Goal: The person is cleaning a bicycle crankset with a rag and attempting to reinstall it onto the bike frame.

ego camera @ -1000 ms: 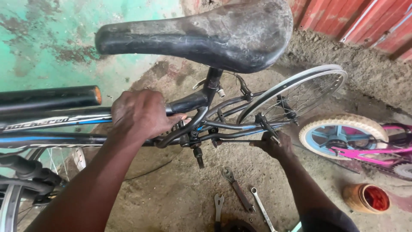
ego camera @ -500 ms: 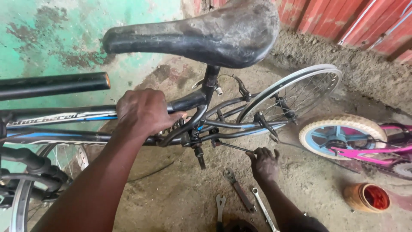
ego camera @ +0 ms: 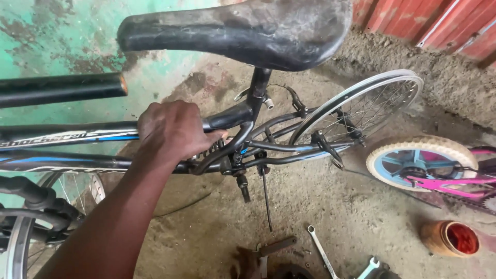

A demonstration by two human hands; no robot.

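Note:
A black bicycle stands in front of me, its worn black saddle at the top of the head view. My left hand is wrapped around the bicycle's top tube just ahead of the seat post. My right hand is low at the bottom edge, down on the dirt floor. Its fingers touch a flat dark tool, and most of the hand is cut off by the frame. The thin kickstand hangs down between the two hands. Behind the seat post is the bare rear wheel rim.
A silver spanner lies on the dirt to the right of my right hand. An orange pot with red contents stands at the lower right. A small cream-tyred wheel on a pink frame lies to the right. A black bar crosses the left.
My right hand has left the rear frame stays and dropped to the tools on the ground. My left hand keeps its hold on the top tube. The view has moved closer.

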